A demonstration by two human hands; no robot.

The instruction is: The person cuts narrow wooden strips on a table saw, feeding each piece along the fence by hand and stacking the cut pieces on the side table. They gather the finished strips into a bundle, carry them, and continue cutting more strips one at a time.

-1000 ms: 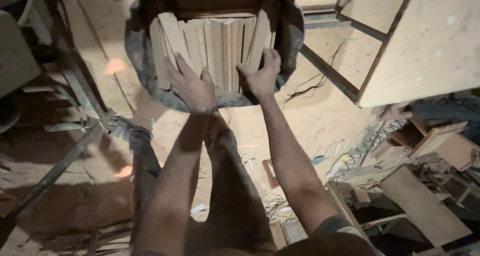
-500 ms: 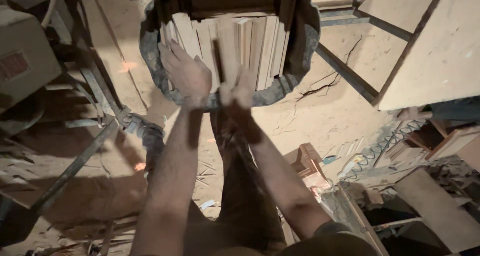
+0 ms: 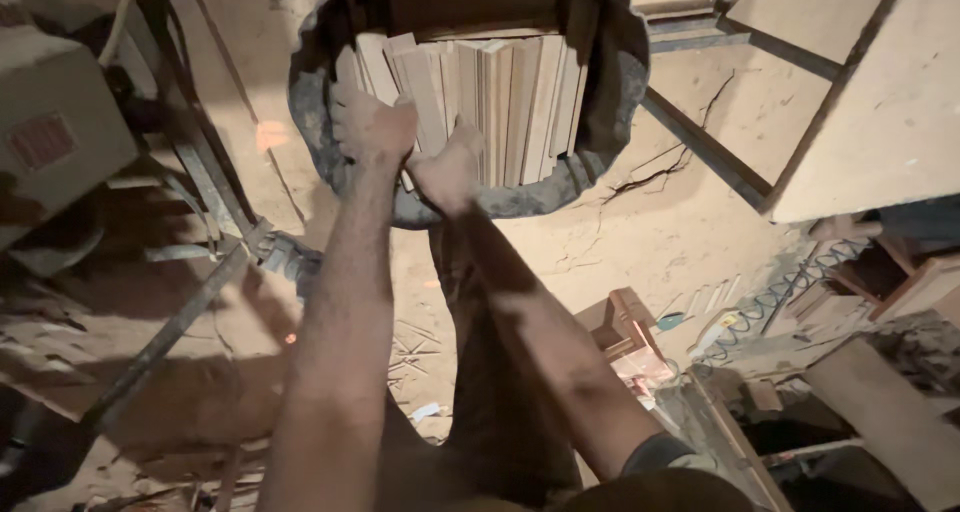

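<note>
left hand [image 3: 372,124] and right hand [image 3: 447,167] both grasp the near ends of upright wooden slats [image 3: 500,97], steadying them packed inside the round basket [image 3: 610,122].

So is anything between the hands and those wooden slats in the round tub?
Nothing visible. The left hand and the right hand both rest directly on the near ends of the wooden slats standing in the tub.

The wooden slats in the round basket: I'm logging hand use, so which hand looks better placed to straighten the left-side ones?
Probably the left hand: it rests on the leftmost wooden slats in the basket; the right hand sits nearer the rim.
</note>
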